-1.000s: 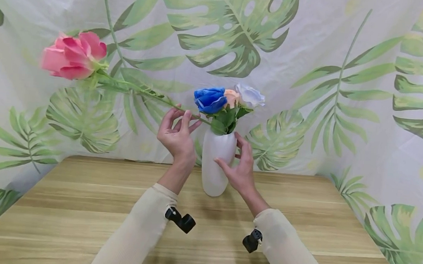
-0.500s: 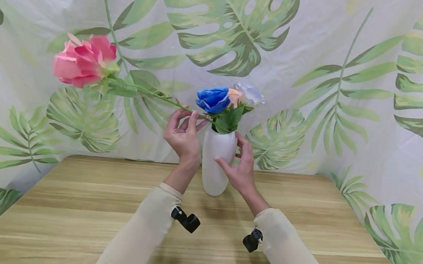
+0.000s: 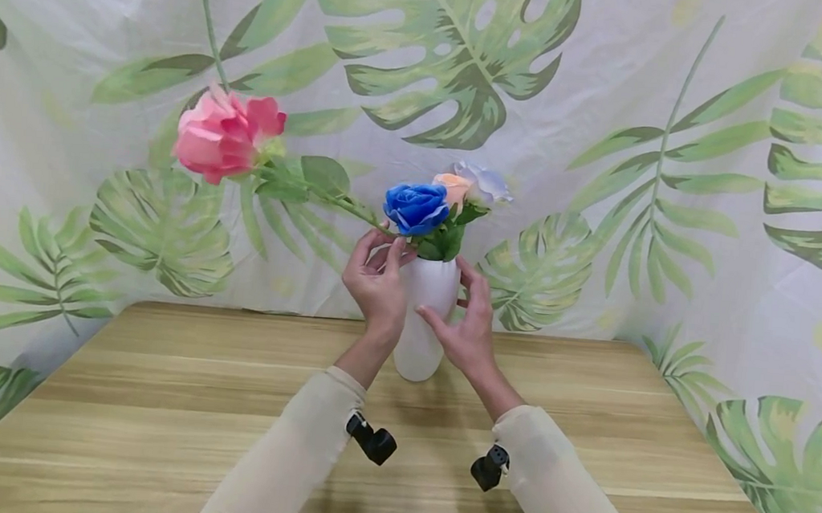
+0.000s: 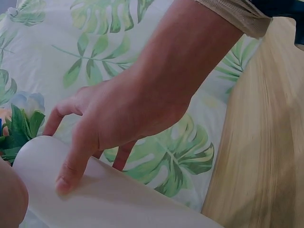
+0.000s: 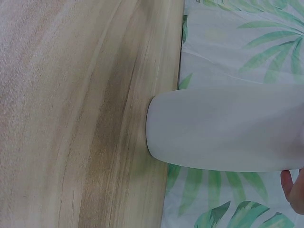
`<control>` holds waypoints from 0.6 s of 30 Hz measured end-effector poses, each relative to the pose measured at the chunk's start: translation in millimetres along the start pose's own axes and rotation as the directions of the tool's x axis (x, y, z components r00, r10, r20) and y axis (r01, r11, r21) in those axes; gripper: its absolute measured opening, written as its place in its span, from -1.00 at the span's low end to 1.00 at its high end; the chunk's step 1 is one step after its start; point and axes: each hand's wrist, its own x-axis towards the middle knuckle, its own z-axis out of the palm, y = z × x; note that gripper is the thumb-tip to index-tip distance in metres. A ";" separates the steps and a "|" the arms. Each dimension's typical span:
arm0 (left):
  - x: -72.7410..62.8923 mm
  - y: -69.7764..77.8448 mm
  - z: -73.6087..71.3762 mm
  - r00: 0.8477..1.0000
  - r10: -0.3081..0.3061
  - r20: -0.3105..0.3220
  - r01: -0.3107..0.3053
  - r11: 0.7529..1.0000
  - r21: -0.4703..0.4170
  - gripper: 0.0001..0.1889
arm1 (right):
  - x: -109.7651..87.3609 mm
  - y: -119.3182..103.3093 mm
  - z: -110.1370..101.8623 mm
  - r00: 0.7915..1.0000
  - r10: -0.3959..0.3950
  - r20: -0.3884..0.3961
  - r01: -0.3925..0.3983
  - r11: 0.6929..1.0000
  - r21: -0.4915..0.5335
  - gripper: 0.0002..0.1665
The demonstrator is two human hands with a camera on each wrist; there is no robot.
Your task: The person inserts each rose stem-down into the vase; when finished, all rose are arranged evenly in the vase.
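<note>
A pink rose leans left in the head view, its stem pinched near the lower end between the thumb and fingers of my left hand. That lower end is hidden beside the mouth of a white vase. My right hand grips the vase from the right, thumb across its front, as the left wrist view also shows. Standing in the vase are a blue rose, a peach rose and a pale lilac rose, with green leaves around them.
The vase stands upright on a wooden table, towards its back edge. Behind it hangs a white cloth printed with green leaves. A small black camera is strapped at the left sleeve, another black camera at the right.
My left hand has moved right and slightly down to the vase's mouth, bringing the pink rose rightward. The blue rose has shifted a little right. My right hand and the vase have stayed put.
</note>
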 end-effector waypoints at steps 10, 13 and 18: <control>-3.1 0.5 0.5 1.000 0.010 0.030 -0.010 1.000 0.009 -0.71 | 0.1 -0.3 0.1 1.000 -0.021 -0.006 0.021 1.000 0.011 0.04; -2.2 1.1 1.3 1.000 0.016 0.023 -0.017 1.000 0.021 -0.75 | -0.1 -0.8 -0.4 1.000 -0.015 -0.001 0.015 1.000 0.007 0.05; 3.3 3.1 2.7 0.999 0.038 0.002 -0.038 0.999 0.000 -0.80 | 0.0 -0.2 0.2 1.000 -0.009 0.000 0.009 1.000 0.005 0.05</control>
